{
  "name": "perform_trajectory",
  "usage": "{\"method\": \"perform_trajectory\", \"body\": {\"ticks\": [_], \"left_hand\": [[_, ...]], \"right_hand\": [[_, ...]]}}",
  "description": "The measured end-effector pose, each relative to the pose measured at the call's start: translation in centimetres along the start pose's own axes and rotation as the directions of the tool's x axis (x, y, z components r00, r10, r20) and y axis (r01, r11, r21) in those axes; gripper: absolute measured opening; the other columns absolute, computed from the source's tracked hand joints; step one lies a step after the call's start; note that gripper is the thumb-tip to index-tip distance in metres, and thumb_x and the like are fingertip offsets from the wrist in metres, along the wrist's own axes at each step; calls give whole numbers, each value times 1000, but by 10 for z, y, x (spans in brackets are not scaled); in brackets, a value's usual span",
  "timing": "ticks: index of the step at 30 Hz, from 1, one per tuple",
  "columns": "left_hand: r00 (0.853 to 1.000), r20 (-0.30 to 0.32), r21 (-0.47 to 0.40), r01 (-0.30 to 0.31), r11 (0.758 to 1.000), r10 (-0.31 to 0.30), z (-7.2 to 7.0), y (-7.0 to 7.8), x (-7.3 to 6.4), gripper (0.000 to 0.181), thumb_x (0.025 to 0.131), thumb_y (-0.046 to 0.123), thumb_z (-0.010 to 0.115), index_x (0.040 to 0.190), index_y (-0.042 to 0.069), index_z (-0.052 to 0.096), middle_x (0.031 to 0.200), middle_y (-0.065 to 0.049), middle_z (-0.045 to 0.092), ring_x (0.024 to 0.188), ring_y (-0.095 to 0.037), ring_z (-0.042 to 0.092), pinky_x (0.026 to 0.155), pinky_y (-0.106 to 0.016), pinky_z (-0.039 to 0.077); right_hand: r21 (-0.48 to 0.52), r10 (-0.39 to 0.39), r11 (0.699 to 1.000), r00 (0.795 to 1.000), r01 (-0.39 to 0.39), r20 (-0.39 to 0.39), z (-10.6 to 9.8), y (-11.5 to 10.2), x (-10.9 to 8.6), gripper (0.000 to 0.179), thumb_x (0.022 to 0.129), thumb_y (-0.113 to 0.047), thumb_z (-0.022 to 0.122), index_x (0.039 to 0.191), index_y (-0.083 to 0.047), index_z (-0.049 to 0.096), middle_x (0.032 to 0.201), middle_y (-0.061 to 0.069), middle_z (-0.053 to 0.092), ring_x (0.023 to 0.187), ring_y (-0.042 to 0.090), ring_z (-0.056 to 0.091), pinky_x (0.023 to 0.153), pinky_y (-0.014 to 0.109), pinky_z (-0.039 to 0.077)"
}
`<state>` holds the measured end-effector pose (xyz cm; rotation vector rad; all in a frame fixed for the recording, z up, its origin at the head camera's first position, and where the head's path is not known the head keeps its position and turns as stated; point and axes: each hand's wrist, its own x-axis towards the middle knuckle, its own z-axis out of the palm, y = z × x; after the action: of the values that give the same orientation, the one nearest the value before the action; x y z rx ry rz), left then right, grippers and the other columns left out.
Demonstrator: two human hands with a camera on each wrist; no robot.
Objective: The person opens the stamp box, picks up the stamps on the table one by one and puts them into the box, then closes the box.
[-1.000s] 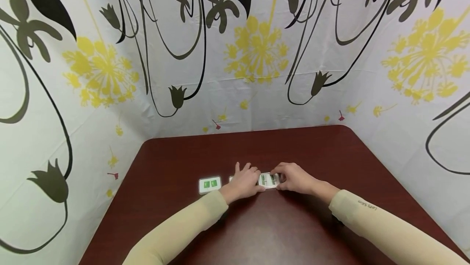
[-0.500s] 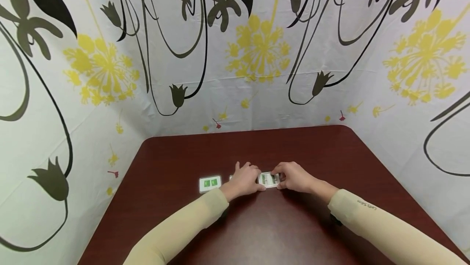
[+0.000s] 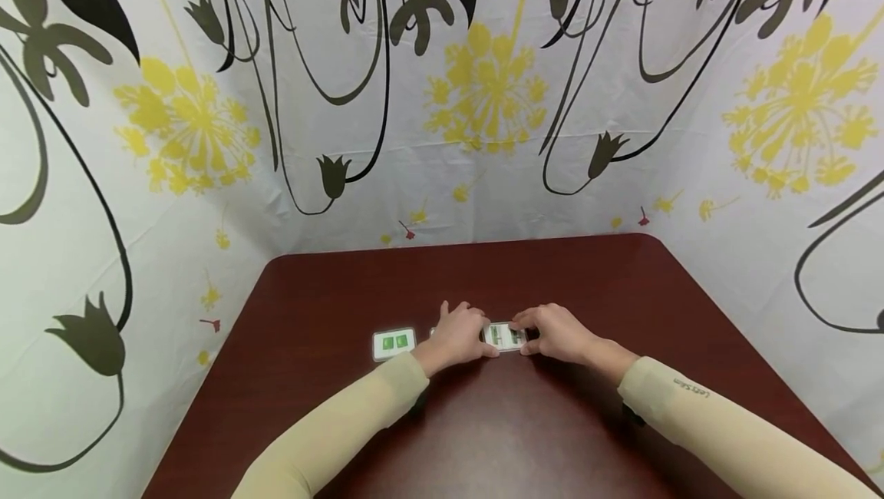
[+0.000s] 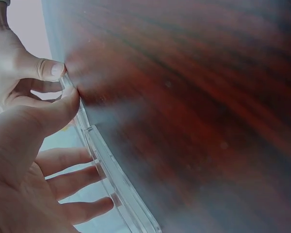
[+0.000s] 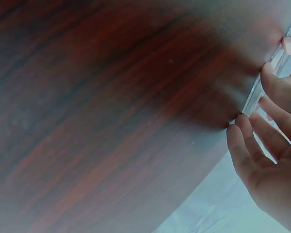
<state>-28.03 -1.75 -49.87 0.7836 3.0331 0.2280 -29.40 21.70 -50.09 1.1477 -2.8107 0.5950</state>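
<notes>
A flat clear-edged plastic case [image 3: 506, 336] with green and white print lies on the table between both hands. My left hand [image 3: 454, 336] holds its left end, thumb on the near edge and index finger at the far edge. At its right end my right hand [image 3: 558, 336] pinches it between thumb and fingers. Most of a second case [image 4: 123, 187] is hidden under my left hand in the head view; in the left wrist view its clear edge runs below the spread fingers. Further left lies a third case [image 3: 394, 344], white with two green squares.
The cases lie in a rough row on a dark red-brown wooden table [image 3: 456, 284] with rounded far corners. White cloth [image 3: 428, 199] printed with flowers hangs behind the table and along both sides.
Both hands keep their hold on the case with almost no movement. The whole head view has shifted very slightly.
</notes>
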Motion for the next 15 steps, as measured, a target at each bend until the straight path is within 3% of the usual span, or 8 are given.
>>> {"method": "perform_trajectory", "body": {"ticks": [15], "left_hand": [[999,3,-59,45,997,-45,-3,0,3,56,77,60,81,118,22,77,130,2,66,120,-23,57,107,-71,27]], "right_hand": [[-108,-42,993,999,45,30,-4,-7,1,42,76,-17,88,116,-10,77,120,9,71,100,24,70,76,42,56]]}}
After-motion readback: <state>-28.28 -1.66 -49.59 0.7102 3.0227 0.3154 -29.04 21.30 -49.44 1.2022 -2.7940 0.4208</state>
